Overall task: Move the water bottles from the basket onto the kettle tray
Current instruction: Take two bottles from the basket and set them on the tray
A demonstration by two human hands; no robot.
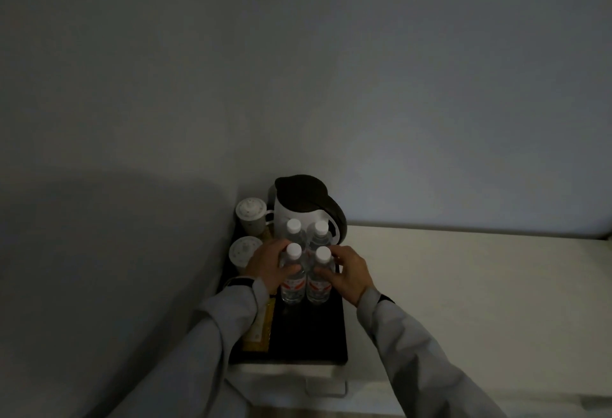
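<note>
White-capped water bottles stand on the tray, both hands clasping them.

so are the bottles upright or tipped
Upright: all four bottles stand on the tray, white caps up, both hands around them.

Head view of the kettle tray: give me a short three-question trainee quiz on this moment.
1. How many clear plastic water bottles with white caps stand on the black rectangular kettle tray?
2. True or false: the white electric kettle with a dark lid stands behind the bottles.
3. Which hand touches the bottle group: A left hand only, B right hand only, C both?

Key: 1. Four, upright in a two-by-two block. 2. True. 3. C, one hand on each side.
</note>
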